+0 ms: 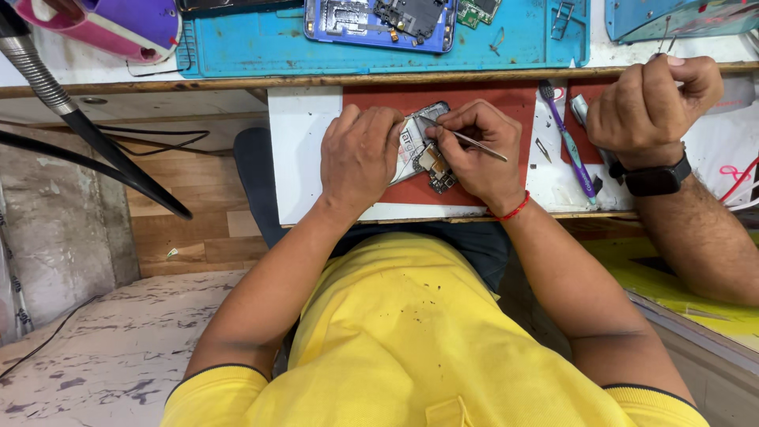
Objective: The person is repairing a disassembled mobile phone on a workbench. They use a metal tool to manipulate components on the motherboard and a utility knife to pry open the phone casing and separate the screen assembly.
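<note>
My left hand (360, 154) rests on an opened phone (423, 150) lying on a red mat (506, 107), pressing it down at its left side. My right hand (478, 154) grips thin metal tweezers (468, 138) whose tip touches the phone's upper inside. A small circuit part (440, 178) shows at the phone's lower edge. Most of the phone is hidden under both hands.
Another person's hand with a dark wristwatch (652, 107) is at the right. A purple toothbrush (569, 146) lies beside the red mat. A blue work mat (261, 43) with a dismantled blue phone (379, 24) sits on the upper bench. A flexible lamp arm (79, 119) crosses the left.
</note>
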